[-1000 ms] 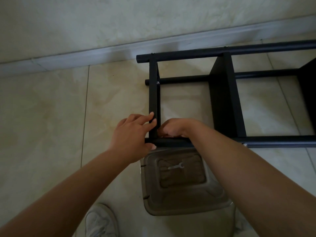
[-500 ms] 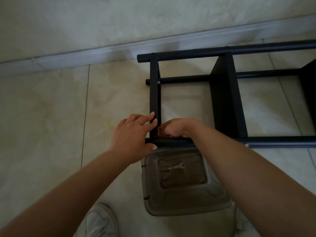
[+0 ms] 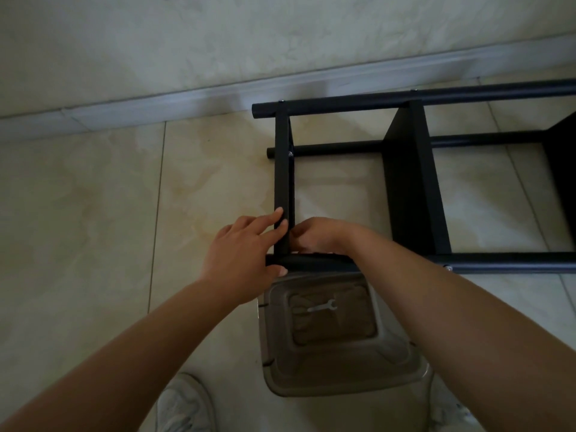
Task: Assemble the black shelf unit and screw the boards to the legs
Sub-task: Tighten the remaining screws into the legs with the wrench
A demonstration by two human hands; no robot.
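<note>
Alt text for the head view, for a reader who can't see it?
Both hands meet at the near corner of a black shelf unit lying on its side: the left hand steadies the end board, the right hand curls behind it. A wrench lies on a stool below.

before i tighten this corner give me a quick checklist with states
1. Left hand steadies end board and near leg: ok
2. Right hand at the corner joint: ok
3. Screw seated in that joint: cannot tell, hidden by the hand
4. Tool in right grip: cannot tell
5. Wrench within reach, lying on stool: ok
6. Far corner screw fitted: ok
</note>
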